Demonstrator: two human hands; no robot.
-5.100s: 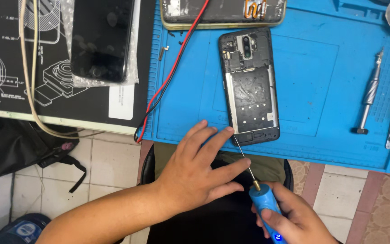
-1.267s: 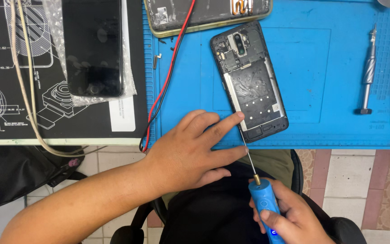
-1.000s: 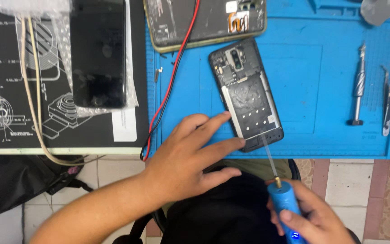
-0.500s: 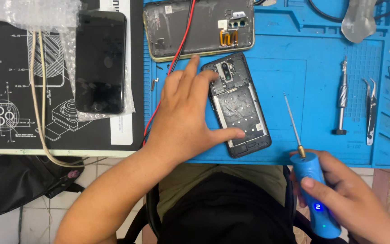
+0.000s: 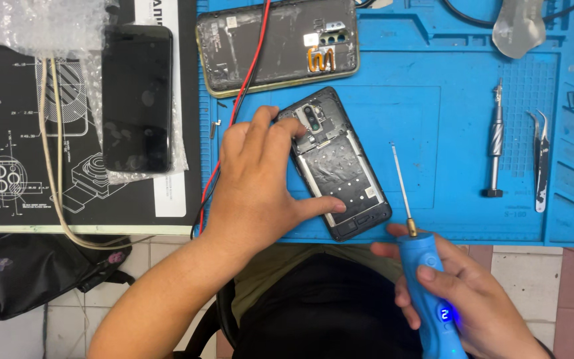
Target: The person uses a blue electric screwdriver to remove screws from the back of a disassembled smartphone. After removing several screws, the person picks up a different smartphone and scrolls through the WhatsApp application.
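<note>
The left hand (image 5: pixel 257 179) is lying flat over the opened phone (image 5: pixel 337 166), fingers spread across its upper end by the camera module and the thumb pressing on its lower left edge. It is pinning the phone down rather than closing around it. The phone is sitting tilted on the blue mat (image 5: pixel 446 86), near the mat's front edge, its bare inner frame facing up.

The right hand (image 5: pixel 460 292) is wrapping its fingers tightly around the blue electric screwdriver (image 5: pixel 430 292), just off the table's front edge. The screwdriver's thin bit is pointing up and slightly left over the mat, just beside the phone's right edge and not touching it. A small lit display is glowing on the handle.

Above the phone, a back cover (image 5: pixel 277 43) is lying inside-up with a red wire (image 5: pixel 234 113) crossing it. To the right on the mat, a metal driver (image 5: pixel 496 149) and tweezers (image 5: pixel 541 159) are resting well apart from the hands. On the left, a dark phone (image 5: pixel 137 96) is lying on bubble wrap.
</note>
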